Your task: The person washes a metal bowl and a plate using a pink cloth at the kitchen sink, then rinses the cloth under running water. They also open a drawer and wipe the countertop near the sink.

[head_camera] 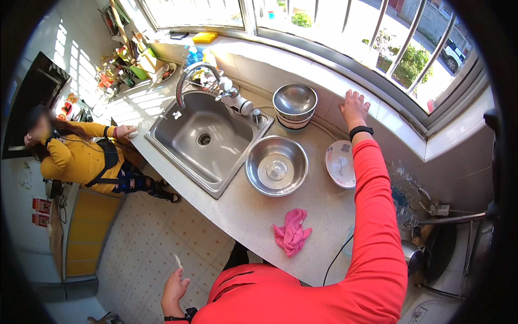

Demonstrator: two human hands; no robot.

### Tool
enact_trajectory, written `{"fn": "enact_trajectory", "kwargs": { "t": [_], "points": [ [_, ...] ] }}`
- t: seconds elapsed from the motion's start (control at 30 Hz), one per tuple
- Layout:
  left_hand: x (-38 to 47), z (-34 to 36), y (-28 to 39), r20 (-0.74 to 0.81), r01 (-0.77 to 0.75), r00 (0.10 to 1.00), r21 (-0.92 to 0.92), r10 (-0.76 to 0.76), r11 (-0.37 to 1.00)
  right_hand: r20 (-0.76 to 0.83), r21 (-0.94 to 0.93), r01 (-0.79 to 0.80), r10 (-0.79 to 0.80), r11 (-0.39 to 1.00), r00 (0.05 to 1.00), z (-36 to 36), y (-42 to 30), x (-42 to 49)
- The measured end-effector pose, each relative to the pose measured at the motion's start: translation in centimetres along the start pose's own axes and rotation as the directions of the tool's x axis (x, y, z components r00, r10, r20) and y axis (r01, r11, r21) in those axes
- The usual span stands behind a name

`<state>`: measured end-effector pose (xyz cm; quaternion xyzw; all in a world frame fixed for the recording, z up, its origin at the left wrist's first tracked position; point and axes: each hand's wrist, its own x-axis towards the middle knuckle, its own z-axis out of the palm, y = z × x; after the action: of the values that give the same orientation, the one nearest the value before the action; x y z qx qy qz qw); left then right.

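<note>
My right hand [355, 107] reaches to the tiled window ledge [307, 65], its fingers a little apart and nothing visible in them. Whether it presses on the ledge I cannot tell. Low on the left, over the floor, my left hand [174, 289] holds a thin whitish piece [178, 261] that points upward. On the counter before me stands a wide stainless steel basin [276, 166]. Behind it a smaller steel bowl [294, 99] sits stacked on other bowls. A patterned white bowl [340, 164] is partly covered by my right arm. Nearer lies a crumpled pink cloth [292, 233].
A steel sink [206, 141] with a curved faucet [198, 69] is set into the counter. To the left, a person in yellow [85, 158] rests one hand on the counter by a white cloth [137, 130]. Glasses on a rack [404, 186] and a kettle [410, 255] stand right.
</note>
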<state>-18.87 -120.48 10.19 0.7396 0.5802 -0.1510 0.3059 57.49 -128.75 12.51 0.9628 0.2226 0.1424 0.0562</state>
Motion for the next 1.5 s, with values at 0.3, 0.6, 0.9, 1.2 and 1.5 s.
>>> {"fn": "enact_trajectory", "kwargs": {
  "t": [0.3, 0.6, 0.9, 1.2, 1.5],
  "points": [
    [0.5, 0.0, -0.6, 0.004, 0.006, 1.000, -0.034, -0.006, 0.999, 0.034, -0.033, 0.033, -0.032, 0.999, 0.999, 0.0, 0.5, 0.3],
    [1.1, 0.6, -1.4, 0.002, -0.079, 0.997, -0.043, 0.079, 0.996, 0.132, -0.006, 0.083, -0.081, 0.997, 0.988, -1.9, 1.0, -0.4],
    [0.0, -0.7, -1.1, -0.009, -0.041, 0.999, -0.019, 0.041, 0.999, 0.146, -0.028, 0.027, -0.022, 0.999, 0.989, -2.7, -0.1, -0.6],
    [-0.8, -0.7, -0.5, -0.005, -0.048, 0.999, 0.030, 0.048, 0.998, 0.111, -0.011, 0.028, -0.026, 1.000, 0.994, -1.5, -0.1, -0.7],
    [-1.3, -0.9, -1.8, -0.072, -0.093, 0.993, 0.028, 0.095, 0.995, 0.079, 0.040, 0.003, -0.007, 0.999, 0.997, -1.1, -0.1, -0.2]
  ]
}}
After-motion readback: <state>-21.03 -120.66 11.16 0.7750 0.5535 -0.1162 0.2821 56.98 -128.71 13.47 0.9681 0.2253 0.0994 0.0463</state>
